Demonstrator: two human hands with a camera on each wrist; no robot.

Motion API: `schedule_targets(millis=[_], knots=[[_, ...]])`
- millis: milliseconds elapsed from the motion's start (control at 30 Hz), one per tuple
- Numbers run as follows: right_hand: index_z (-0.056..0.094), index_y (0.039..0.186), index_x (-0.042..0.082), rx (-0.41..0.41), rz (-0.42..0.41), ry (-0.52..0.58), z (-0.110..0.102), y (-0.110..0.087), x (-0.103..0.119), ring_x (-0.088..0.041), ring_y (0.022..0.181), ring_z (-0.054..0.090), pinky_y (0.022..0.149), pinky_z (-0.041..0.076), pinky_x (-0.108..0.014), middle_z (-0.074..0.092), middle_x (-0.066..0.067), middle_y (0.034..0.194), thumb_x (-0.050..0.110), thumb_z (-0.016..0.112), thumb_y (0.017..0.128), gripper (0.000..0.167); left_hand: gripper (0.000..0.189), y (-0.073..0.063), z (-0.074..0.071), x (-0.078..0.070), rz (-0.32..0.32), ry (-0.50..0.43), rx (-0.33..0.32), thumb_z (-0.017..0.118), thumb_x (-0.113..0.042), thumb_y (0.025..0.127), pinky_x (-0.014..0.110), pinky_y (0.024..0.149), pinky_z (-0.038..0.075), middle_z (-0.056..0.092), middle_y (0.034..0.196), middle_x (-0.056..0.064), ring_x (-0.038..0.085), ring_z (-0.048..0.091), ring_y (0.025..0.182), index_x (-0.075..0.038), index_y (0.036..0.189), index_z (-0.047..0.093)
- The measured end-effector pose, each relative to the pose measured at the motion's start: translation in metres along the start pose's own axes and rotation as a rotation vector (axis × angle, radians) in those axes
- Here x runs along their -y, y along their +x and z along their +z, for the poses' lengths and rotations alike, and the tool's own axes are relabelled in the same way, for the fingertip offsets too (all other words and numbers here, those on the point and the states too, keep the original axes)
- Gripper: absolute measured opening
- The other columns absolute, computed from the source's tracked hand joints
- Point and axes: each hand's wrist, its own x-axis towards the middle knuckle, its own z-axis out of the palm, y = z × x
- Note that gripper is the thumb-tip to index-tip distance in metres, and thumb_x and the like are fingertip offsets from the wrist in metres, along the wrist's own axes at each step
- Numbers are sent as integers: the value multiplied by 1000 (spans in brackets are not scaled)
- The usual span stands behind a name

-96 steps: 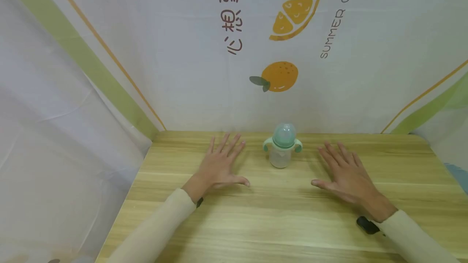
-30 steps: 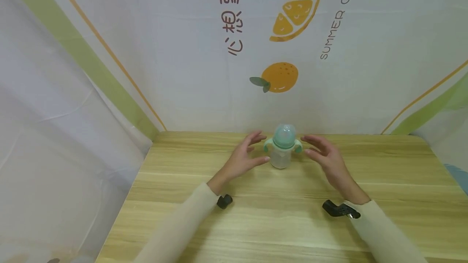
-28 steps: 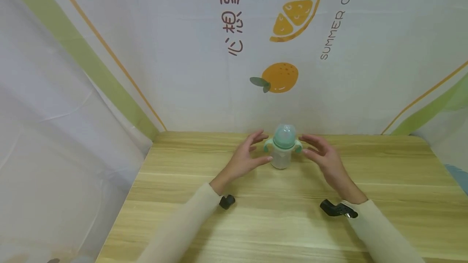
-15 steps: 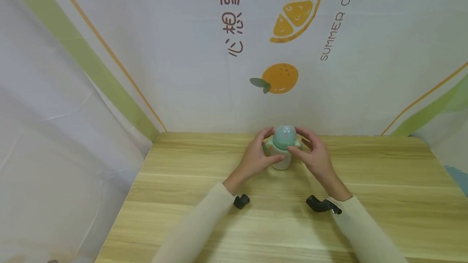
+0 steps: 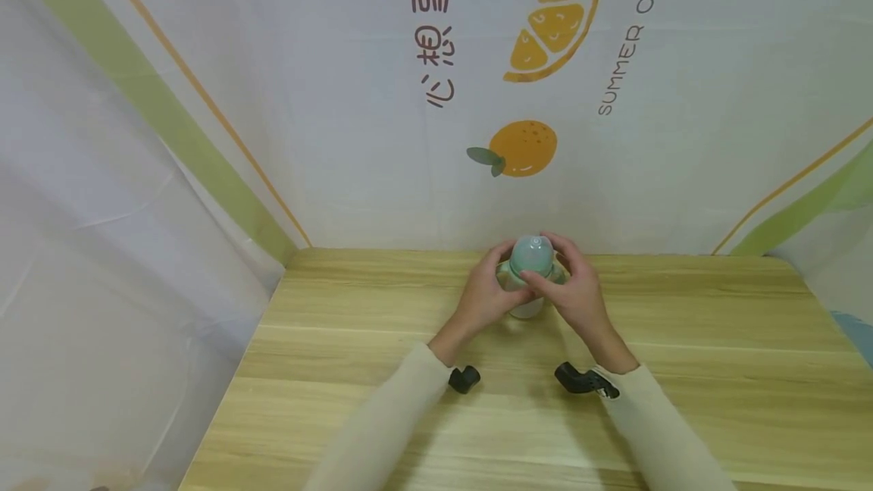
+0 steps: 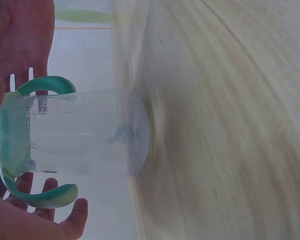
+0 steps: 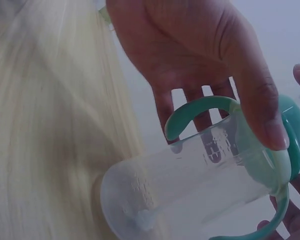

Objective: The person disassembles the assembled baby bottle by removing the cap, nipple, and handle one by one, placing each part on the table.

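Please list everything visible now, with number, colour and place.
Bottle: 1, clear with green handles and cap, between hands
Table: 1, light wood, below
Cloth: count unclear, mostly white, behind and beside table
Fruit prints: 2, orange, on cloth
Lettering: 2 lines, brown, on cloth
Patch: 1, blue, right edge, nature unclear
Wrist devices: 2, black, at wrists
Sleeves: 2, cream, forearms
Left hand: 1, bare, round bottle's left side
Right hand: 1, bare, round bottle's right side

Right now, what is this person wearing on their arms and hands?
The left sleeve and right sleeve are long, plain and cream. The left hand and right hand are ungloved. A black left wrist piece and a bent black right wrist piece stick out beside the sleeves. No cables show.
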Motion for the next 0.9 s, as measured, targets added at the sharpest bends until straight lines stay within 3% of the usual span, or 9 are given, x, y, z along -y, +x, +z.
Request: schedule_targets(millis=[467, 733, 900], knots=[[58, 151, -5, -37, 10, -7, 3, -2, -2, -40, 145, 52, 125, 32, -67, 62, -22, 151, 1, 86, 93, 65, 76, -1, 10, 4, -37, -43, -62, 93, -14, 91, 54, 121, 42, 64, 150, 14, 29, 58, 140, -2, 156, 55], [61, 148, -3, -66, 14, 29, 9, -5, -2, -38, 141, 55, 126, 32, -65, 65, -22, 147, 0, 87, 92, 61, 71, -3, 14, 7, -25, -50, -110, 92, -14, 90, 54, 117, 47, 67, 146, 13, 28, 61, 137, -2, 152, 59], [62, 147, -1, -83, 36, 28, 13, -6, -2, -38, 138, 59, 113, 46, -50, 67, -20, 145, 2, 88, 92, 61, 69, -3, 16, 5, -40, -42, -135, 91, -15, 90, 54, 115, 50, 69, 143, 14, 29, 64, 132, -1, 150, 61]])
